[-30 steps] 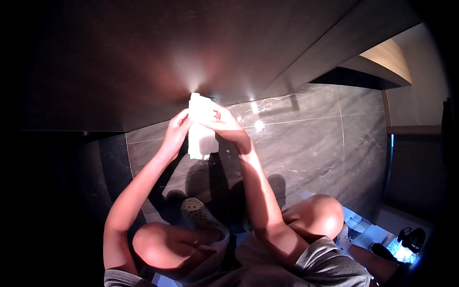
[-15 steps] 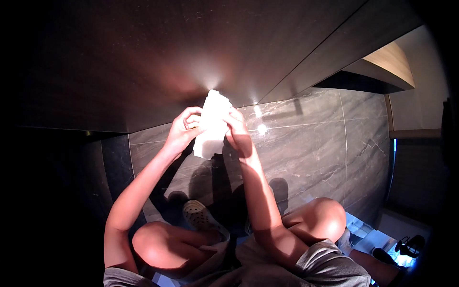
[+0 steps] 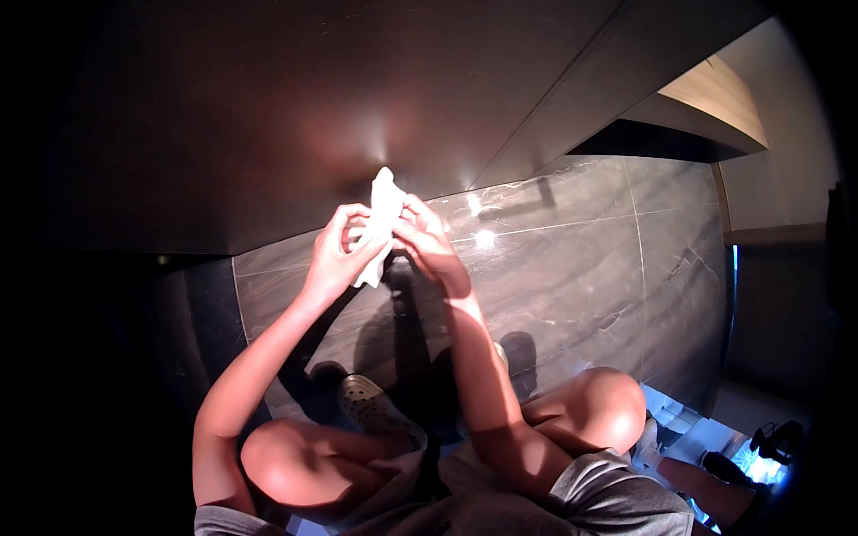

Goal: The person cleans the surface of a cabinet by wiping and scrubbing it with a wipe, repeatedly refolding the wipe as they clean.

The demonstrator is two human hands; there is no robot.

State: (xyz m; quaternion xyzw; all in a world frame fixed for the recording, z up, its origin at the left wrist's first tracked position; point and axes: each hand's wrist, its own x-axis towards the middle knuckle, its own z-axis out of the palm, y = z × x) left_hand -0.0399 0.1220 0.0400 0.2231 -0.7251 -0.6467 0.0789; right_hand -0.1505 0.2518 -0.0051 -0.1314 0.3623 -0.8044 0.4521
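A white cloth (image 3: 384,204), brightly lit, is bunched into a narrow strip between my two hands. My left hand (image 3: 341,250) pinches its lower left side, with the thumb across the front and the fingers curled behind. On the other side, my right hand (image 3: 424,234) grips the right edge with bent fingers. The cloth's tip rises above both hands, close to the dark panel (image 3: 268,152); I cannot tell whether they touch. Its lower end hangs below my left thumb.
Grey marbled floor tiles (image 3: 572,259) lie beneath my hands. My knees are bent on both sides, and a clog-type shoe (image 3: 365,400) shows between them. A wooden ledge (image 3: 710,94) juts out at the upper right. Black items (image 3: 776,442) lie at the lower right.
The white cloth has gone from a broad, flat spread to a narrow, bunched strip. My hands have come closer together, the left moving slightly inward over the cloth.
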